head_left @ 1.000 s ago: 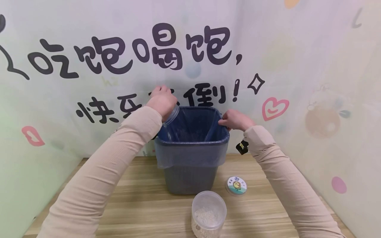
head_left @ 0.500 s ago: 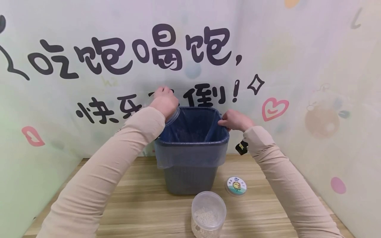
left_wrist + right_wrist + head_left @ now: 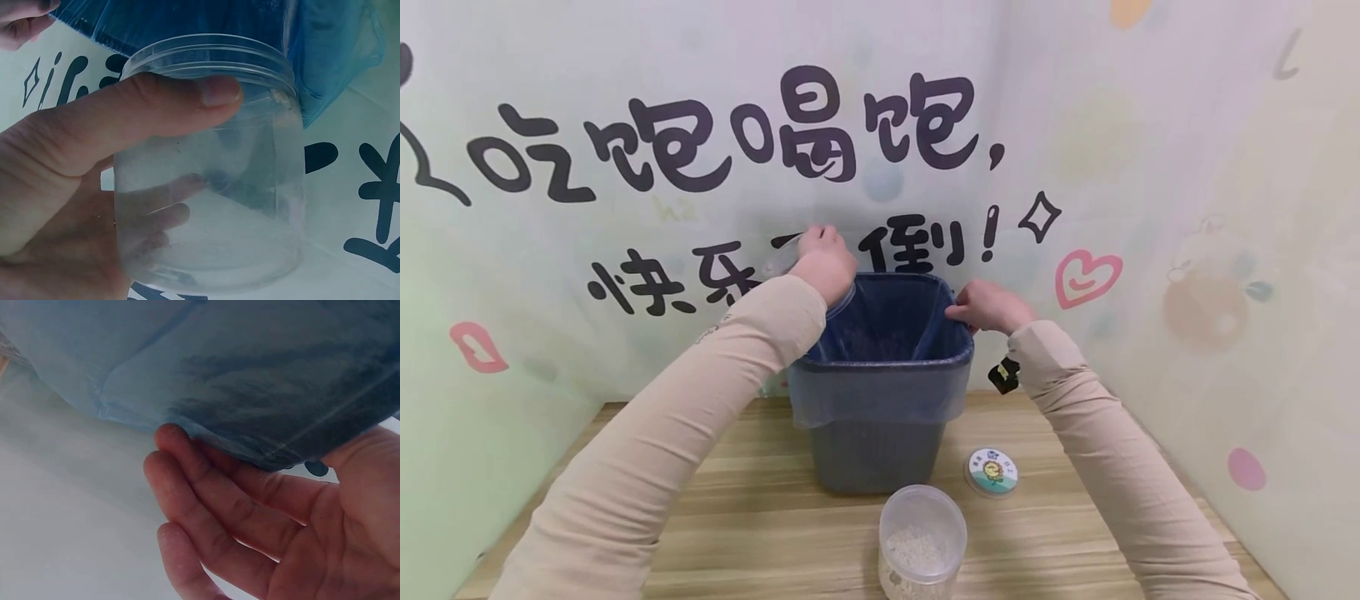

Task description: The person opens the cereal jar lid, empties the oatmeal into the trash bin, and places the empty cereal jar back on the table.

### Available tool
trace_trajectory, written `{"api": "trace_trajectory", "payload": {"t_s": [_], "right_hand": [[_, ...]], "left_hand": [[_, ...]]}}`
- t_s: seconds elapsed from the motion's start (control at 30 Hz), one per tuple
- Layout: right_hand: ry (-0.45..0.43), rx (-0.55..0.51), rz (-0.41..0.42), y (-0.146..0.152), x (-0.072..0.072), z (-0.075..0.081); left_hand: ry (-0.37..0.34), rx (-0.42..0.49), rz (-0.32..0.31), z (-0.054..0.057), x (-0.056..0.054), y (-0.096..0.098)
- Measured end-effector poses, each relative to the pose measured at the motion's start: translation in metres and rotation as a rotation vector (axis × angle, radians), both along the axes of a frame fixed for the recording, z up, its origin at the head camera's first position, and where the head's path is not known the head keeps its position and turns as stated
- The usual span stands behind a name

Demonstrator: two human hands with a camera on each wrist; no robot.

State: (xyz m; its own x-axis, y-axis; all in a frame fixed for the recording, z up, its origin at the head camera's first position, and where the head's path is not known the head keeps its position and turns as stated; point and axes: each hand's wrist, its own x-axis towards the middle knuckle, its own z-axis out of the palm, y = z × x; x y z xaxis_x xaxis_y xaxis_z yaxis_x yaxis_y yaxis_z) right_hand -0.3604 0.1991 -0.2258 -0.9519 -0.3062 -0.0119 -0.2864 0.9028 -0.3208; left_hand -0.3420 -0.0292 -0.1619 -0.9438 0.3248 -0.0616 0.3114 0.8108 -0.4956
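Left hand [image 3: 825, 265] has a clear jar [image 3: 250, 169], thumb across its near side, fingers wrapped behind; mouth tipped toward the bin [image 3: 876, 458], at its left edge (touching or not, I can't tell). Jar looks nearly bare, bar a pale smear [image 3: 282, 99] by the neck. Right hand [image 3: 992, 307] grips the opposite rim, fingers outside under the liner [image 3: 880, 404], thumb mostly hidden.

Step in hand, as I judge it: emptying the jar into the bin. From my seat, I'd bring the mouth well inside the rim, tilt steeper, and tap lightly to shed that smear. Don't squeeze; thin plastic probably flexes. Right hand should steady the rim without tugging the liner. I'd watch the left forearm near the open jar of grains [image 3: 946, 537] on the table [image 3: 722, 517].
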Motion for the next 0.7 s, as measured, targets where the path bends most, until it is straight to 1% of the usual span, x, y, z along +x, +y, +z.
{"api": "trace_trajectory", "payload": {"t_s": [0.1, 0.23, 0.33, 0.43, 0.5, 0.57, 0.63, 0.7], "right_hand": [[-0.001, -0.012, -0.001, 0.001, -0.001, -0.002], [0.009, -0.013, 0.005, 0.001, -0.002, -0.004], [0.017, -0.011, 0.011, 0.002, -0.001, -0.003], [0.021, -0.012, 0.011, 0.002, -0.001, -0.003], [0.02, -0.016, 0.01, 0.002, -0.001, -0.002], [0.019, -0.016, 0.012, 0.003, -0.001, -0.002], [0.017, -0.021, 0.018, 0.003, -0.001, -0.002], [0.019, -0.031, 0.024, 0.003, -0.001, -0.002]], "left_hand": [[0.014, -0.02, -0.011, -0.003, -0.002, 0.002], [0.029, -0.039, -0.041, -0.007, -0.003, 0.004], [0.038, -0.048, -0.064, -0.008, -0.003, 0.004], [0.056, -0.047, -0.096, -0.005, 0.0, 0.005], [0.076, -0.031, -0.135, -0.002, 0.005, 0.006], [0.095, 0.0, -0.195, 0.004, 0.012, 0.006], [0.102, 0.027, -0.245, 0.014, 0.02, 0.008], [0.107, 0.052, -0.281, 0.026, 0.026, 0.01]]}}
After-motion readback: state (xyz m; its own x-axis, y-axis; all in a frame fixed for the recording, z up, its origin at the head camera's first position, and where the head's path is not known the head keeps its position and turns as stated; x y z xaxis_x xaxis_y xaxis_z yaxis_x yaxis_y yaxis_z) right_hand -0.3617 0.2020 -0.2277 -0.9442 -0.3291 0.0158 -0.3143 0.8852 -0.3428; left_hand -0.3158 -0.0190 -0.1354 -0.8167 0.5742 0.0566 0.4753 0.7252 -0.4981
